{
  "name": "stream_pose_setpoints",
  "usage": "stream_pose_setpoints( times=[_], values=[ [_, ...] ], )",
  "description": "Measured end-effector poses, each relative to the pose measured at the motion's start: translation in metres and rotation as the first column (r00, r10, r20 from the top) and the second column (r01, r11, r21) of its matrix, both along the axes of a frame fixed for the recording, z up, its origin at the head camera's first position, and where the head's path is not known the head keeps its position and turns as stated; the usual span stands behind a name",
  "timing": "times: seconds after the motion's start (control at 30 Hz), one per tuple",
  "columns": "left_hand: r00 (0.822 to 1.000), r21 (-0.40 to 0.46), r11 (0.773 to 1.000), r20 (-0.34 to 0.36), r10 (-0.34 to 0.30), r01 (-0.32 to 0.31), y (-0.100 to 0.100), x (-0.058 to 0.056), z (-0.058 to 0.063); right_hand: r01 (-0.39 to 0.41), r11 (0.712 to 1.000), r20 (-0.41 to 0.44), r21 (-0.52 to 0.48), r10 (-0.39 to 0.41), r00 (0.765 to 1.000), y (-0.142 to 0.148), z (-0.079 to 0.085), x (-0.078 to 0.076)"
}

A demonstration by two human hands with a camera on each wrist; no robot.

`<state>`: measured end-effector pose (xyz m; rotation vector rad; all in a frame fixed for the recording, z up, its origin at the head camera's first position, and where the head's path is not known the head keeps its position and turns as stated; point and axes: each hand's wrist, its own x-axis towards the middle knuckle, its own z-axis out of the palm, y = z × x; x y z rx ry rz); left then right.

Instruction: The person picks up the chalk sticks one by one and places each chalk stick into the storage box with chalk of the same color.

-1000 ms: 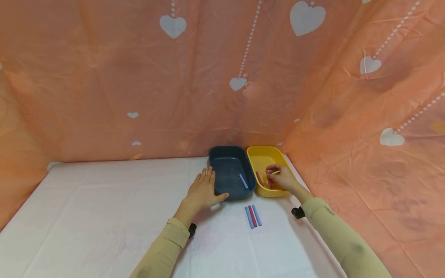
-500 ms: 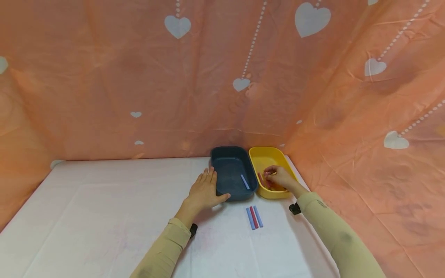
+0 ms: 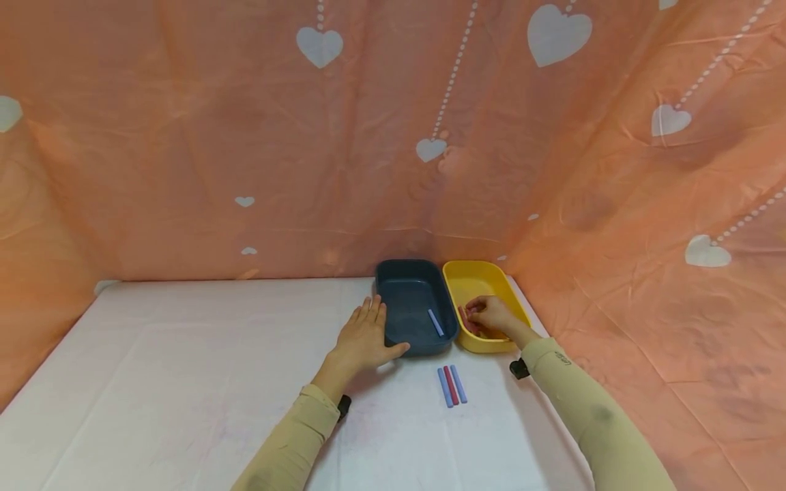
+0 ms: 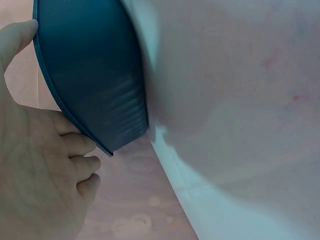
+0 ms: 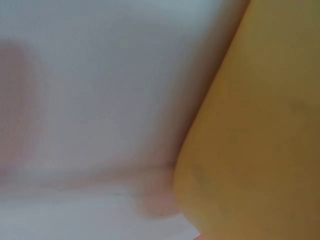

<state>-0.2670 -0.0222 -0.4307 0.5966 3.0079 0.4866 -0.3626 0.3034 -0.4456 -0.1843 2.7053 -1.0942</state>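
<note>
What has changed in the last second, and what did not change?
The right hand sank lower into the yellow tray, bringing the red stick it pinches down. The left hand stays against the blue tray; the three sticks on the table lie unmoved.

1. A makeshift tabletop booth set up for recording, not a lived-in room; an orange plastic sheet (image 3: 184,136) printed with white hearts hangs as backdrop behind and on both sides, creased and loosely draped.
2. The table (image 3: 184,382) is covered with a white cloth, faintly stained pink; only two small plastic trays and a few chalk sticks lie on it.
</note>
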Motion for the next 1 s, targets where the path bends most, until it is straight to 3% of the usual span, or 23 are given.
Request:
stream_pose_setpoints(
  times=[0.63,1.0],
  values=[
    [1.000,-0.023,1.000,-0.004,0.003,-0.003,0.0007,-0.0001,0.0000,0.013,0.999,-0.004,0.031,-0.013,1.000,-0.0013,0.0036,0.0024],
    [1.000,-0.016,1.000,-0.011,0.003,-0.003,0.0016,-0.0012,-0.0014,0.026,0.999,-0.029,-0.029,-0.027,0.999,0.0035,0.0096,0.0088]
  ],
)
